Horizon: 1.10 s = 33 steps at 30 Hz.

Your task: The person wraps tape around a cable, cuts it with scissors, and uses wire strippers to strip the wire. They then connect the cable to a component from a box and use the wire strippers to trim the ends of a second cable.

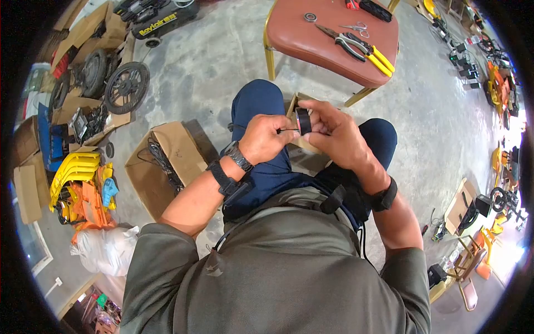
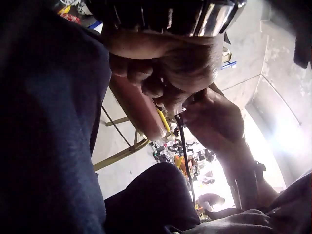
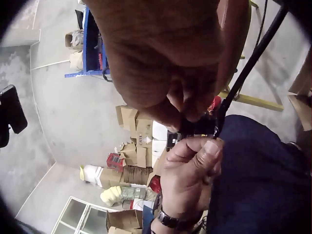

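Between my two hands, over my knees, is a black cable (image 3: 246, 73) that runs down to my left fingertips in the right wrist view. My left hand (image 1: 263, 138) pinches it between thumb and forefinger. A black tape roll (image 1: 303, 121) with a shiny rim sits in my right hand (image 1: 336, 131), its fingers curled round the roll. In the right wrist view, my right hand (image 3: 161, 63) is just above the left hand (image 3: 187, 175), and a dark, glossy stretch of the cable shows near the pinch. From the left wrist, the cable (image 2: 185, 156) hangs below the meeting fingers.
A brown padded chair (image 1: 295, 39) ahead holds pliers (image 1: 327, 31), yellow-handled cutters (image 1: 380, 60), scissors (image 1: 359, 28) and a small ring (image 1: 310, 17). An open cardboard box (image 1: 183, 147) with cables stands at left. Wheels (image 1: 127, 88) and yellow parts (image 1: 75, 175) lie beyond.
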Each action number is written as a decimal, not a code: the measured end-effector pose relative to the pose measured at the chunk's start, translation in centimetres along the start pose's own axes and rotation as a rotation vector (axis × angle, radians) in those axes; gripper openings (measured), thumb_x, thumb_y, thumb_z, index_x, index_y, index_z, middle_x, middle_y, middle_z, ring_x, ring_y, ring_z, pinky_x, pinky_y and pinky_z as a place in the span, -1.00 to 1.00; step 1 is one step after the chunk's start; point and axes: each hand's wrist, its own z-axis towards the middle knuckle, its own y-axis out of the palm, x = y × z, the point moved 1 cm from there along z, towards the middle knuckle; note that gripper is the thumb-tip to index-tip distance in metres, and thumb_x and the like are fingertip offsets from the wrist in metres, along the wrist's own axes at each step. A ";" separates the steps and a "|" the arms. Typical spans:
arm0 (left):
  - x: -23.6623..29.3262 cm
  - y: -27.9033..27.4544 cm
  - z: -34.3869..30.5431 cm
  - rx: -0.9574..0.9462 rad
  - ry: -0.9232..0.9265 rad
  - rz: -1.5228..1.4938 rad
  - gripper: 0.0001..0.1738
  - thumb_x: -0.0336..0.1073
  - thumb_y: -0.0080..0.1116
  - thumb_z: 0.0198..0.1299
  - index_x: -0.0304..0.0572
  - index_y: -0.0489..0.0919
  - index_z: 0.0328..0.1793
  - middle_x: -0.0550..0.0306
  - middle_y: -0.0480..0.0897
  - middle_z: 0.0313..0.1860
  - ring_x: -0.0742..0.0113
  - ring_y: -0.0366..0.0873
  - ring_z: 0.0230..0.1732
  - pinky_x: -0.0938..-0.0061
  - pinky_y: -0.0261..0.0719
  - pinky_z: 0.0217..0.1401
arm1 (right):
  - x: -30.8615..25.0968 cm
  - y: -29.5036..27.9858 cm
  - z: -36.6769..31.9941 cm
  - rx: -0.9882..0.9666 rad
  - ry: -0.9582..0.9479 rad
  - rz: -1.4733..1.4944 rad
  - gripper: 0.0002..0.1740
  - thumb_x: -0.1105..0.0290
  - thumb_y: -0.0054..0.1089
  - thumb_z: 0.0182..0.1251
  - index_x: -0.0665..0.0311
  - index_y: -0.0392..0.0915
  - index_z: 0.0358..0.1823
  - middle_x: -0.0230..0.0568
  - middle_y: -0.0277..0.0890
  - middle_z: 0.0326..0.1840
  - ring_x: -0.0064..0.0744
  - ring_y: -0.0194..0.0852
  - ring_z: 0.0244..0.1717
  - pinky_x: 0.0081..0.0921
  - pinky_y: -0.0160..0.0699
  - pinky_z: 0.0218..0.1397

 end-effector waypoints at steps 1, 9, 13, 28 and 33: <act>-0.3 0.2 0.2 -0.014 -0.029 -0.003 -0.85 -0.39 0.39 0.12 -0.22 0.74 -0.17 -0.06 0.72 -0.37 0.03 0.69 -0.33 0.32 0.60 -0.24 | 0.2 0.2 -0.5 -0.001 -0.004 0.003 -0.31 0.69 0.30 0.16 0.26 0.44 0.39 -0.48 0.44 -0.27 -0.70 0.37 -0.28 -0.63 0.46 -0.17; 0.1 -0.2 0.8 -0.101 0.093 -0.116 -0.74 -0.51 0.26 0.18 -0.23 0.72 0.01 -0.08 0.76 -0.19 0.07 0.73 -0.19 0.33 0.64 -0.09 | 0.6 1.3 -3.8 -0.131 -0.079 -0.092 -0.26 0.72 0.16 0.17 0.20 0.39 0.45 -0.42 0.43 -0.25 -0.63 0.37 -0.34 -0.61 0.45 -0.24; -0.1 -0.9 1.1 -0.226 -0.015 -0.205 -0.72 -0.55 0.18 0.25 -0.31 0.71 0.07 0.06 0.75 -0.19 0.36 0.66 -0.18 0.45 0.59 -0.07 | 2.1 2.1 -4.1 -0.110 -0.149 -0.083 -0.32 0.70 0.19 0.18 0.16 0.43 0.39 -0.37 0.49 -0.24 -0.56 0.47 -0.29 -0.56 0.53 -0.18; 0.9 -0.6 1.1 -0.242 -0.091 -0.248 -0.74 -0.40 0.46 0.14 -0.32 0.75 -0.04 0.19 0.69 -0.32 0.49 0.58 -0.28 0.51 0.54 -0.18 | 2.9 2.4 -4.6 -0.155 -0.269 -0.452 -0.46 0.64 0.28 0.15 0.17 0.50 0.21 -0.08 0.56 -0.05 -0.08 0.67 -0.04 -0.26 0.68 -0.05; 2.1 -0.8 0.5 -0.154 0.000 -0.116 -0.78 -0.41 0.46 0.10 -0.30 0.75 -0.12 0.08 0.65 -0.40 0.36 0.59 -0.38 0.45 0.52 -0.29 | 2.0 1.0 -5.3 -0.036 -0.349 -0.450 -0.59 0.54 0.33 0.14 0.23 0.55 0.06 -0.02 0.54 -0.03 0.11 0.62 -0.03 -0.08 0.63 -0.01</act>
